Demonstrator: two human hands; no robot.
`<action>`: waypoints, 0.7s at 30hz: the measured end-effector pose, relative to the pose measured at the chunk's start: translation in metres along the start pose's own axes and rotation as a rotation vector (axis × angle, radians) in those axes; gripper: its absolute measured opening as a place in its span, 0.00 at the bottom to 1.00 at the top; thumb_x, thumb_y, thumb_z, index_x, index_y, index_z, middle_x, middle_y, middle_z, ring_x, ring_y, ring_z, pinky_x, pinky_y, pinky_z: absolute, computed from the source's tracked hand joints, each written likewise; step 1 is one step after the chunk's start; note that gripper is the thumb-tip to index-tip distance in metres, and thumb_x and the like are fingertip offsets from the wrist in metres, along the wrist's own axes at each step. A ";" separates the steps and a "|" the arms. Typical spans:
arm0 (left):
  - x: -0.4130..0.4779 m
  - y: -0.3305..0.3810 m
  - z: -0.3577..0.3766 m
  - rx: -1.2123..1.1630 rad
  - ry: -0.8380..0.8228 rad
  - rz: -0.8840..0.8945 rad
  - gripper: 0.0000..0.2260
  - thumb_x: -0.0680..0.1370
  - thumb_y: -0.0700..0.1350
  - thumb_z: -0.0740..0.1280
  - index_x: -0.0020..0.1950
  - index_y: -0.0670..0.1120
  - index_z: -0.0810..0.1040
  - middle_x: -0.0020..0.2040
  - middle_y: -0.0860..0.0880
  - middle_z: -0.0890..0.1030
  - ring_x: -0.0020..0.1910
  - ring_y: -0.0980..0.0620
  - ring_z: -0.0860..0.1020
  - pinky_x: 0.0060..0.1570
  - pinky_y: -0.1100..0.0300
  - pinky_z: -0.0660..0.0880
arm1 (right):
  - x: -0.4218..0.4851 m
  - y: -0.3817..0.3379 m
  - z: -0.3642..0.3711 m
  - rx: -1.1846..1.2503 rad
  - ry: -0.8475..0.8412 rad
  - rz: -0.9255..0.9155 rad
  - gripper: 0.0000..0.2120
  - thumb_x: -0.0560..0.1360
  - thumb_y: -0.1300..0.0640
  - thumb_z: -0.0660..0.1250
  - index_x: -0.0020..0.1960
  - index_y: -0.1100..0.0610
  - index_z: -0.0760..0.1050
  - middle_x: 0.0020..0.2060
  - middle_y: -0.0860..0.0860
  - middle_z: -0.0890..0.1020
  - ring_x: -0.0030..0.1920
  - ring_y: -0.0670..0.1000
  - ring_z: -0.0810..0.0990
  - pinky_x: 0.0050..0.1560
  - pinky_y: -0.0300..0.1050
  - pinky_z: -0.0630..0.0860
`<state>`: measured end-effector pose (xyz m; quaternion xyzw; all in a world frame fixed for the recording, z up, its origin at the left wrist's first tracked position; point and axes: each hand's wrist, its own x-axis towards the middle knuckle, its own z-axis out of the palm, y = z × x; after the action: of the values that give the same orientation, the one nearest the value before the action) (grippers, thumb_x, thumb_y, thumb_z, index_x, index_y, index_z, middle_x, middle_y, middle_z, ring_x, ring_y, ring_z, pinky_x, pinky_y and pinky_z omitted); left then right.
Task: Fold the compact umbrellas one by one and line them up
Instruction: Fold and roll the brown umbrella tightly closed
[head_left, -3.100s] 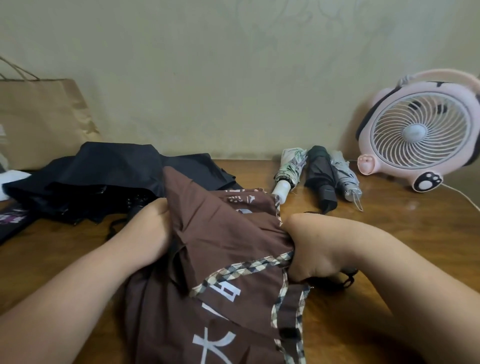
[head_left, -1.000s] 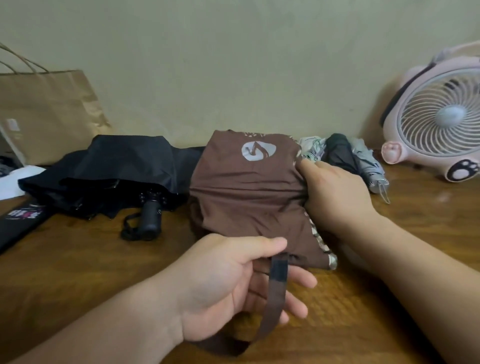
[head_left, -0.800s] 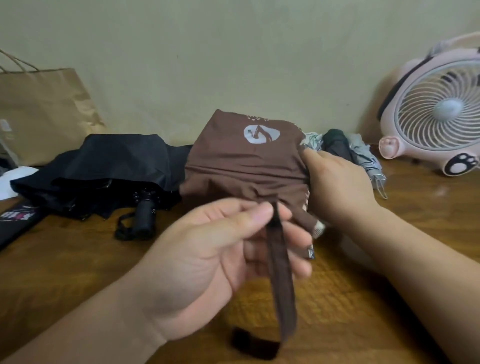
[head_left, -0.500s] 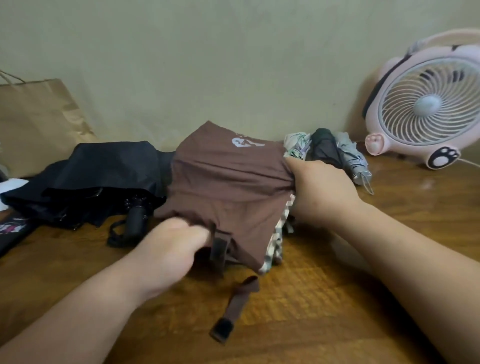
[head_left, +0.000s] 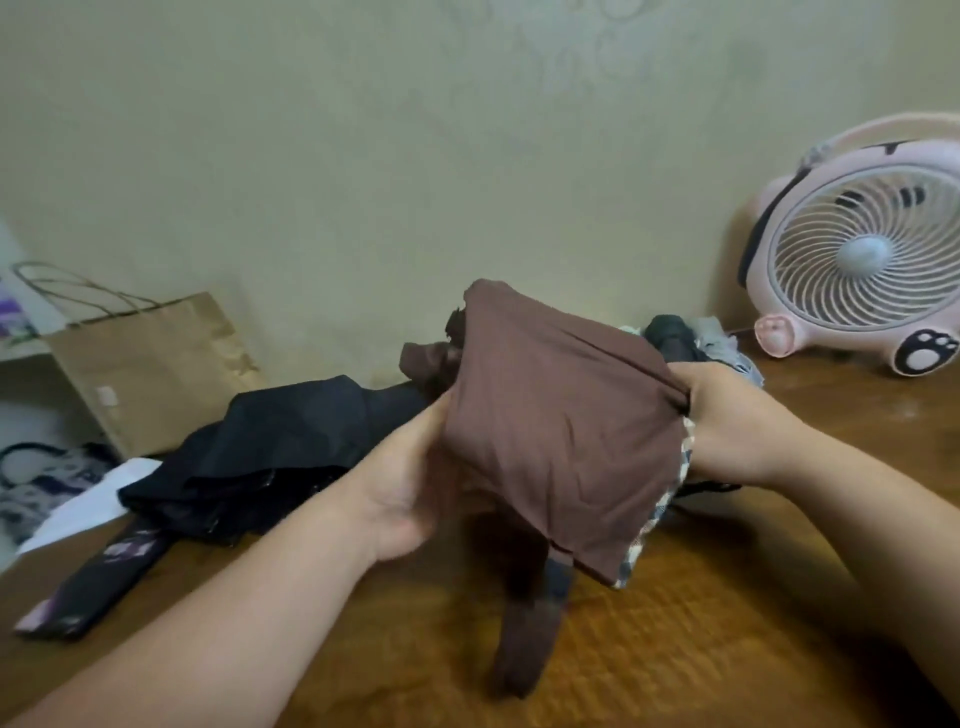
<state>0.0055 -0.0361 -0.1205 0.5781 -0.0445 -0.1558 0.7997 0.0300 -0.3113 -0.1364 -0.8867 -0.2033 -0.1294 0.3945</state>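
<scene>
Brown umbrella (head_left: 561, 441), held above the table (head_left: 727, 649), lies crosswise between the hands: left hand (head_left: 405, 493) clasps its left edge, right hand (head_left: 737, 421) bunches its right end. Its strap (head_left: 524, 639) dangles below, nearer the left.

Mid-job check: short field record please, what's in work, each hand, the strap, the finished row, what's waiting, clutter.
in work: brown umbrella, held up over the table, canopy not yet wrapped
left hand: grips its left edge
right hand: grips its bunched right side
strap: hangs loose below, unfastened
finished row: folded umbrellas by the wall, mostly hidden behind the right hand
waiting: black umbrella, unfolded, at left
other: pink fan, paper bag
</scene>
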 end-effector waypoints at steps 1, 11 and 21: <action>-0.001 0.008 0.005 0.022 -0.017 0.015 0.26 0.73 0.62 0.69 0.64 0.47 0.85 0.64 0.42 0.83 0.63 0.43 0.82 0.63 0.47 0.76 | -0.001 -0.001 0.000 -0.097 0.041 -0.016 0.07 0.67 0.47 0.74 0.44 0.42 0.79 0.38 0.38 0.84 0.41 0.39 0.81 0.40 0.41 0.75; 0.021 0.020 -0.019 0.023 0.038 0.095 0.23 0.73 0.54 0.72 0.65 0.46 0.83 0.54 0.45 0.87 0.51 0.47 0.86 0.53 0.54 0.81 | 0.004 -0.006 -0.002 -0.647 -0.257 0.023 0.35 0.68 0.50 0.67 0.73 0.42 0.61 0.67 0.46 0.76 0.65 0.52 0.77 0.58 0.50 0.76; 0.029 -0.003 -0.051 0.236 0.117 0.153 0.54 0.53 0.66 0.85 0.76 0.53 0.71 0.67 0.50 0.82 0.65 0.49 0.80 0.67 0.51 0.75 | 0.007 0.005 0.037 -0.806 -0.205 -0.030 0.18 0.73 0.59 0.60 0.60 0.44 0.66 0.52 0.45 0.75 0.59 0.53 0.77 0.49 0.48 0.75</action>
<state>0.0451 0.0005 -0.1432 0.6711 -0.0598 -0.0541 0.7370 0.0416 -0.2846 -0.1616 -0.9754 -0.1877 -0.1156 -0.0084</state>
